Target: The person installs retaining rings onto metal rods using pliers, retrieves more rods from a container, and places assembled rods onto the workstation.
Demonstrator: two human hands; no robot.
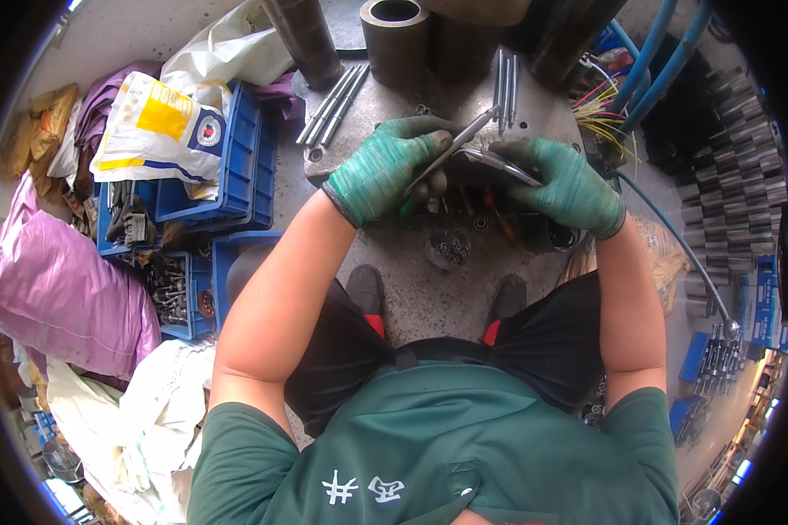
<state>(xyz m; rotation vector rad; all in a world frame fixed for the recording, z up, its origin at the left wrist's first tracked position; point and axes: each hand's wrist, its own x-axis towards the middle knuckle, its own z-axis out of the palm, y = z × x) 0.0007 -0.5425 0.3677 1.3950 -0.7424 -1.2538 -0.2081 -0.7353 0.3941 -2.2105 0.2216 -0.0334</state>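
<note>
Both my hands wear green gloves and meet over the metal bench. My left hand (385, 166) is closed around a slim metal rod (474, 128), which slants up to the right. A narrow silver tool (499, 164), plier-like in shape, is gripped in my right hand (571, 181); its tip touches or nearly touches the rod. Its exact kind is unclear. Beyond my left hand, several similar metal rods (333, 107) lie side by side on the bench (372, 109). More rods (505, 87) lie past my right hand.
Thick steel cylinders (394, 39) stand at the back of the bench. A small clear container (449, 248) of little metal parts sits below my hands. Blue crates (236, 166) and a purple sack (66, 280) are at left. Blue hoses (665, 70) and stacked metal tubes (731, 175) are at right.
</note>
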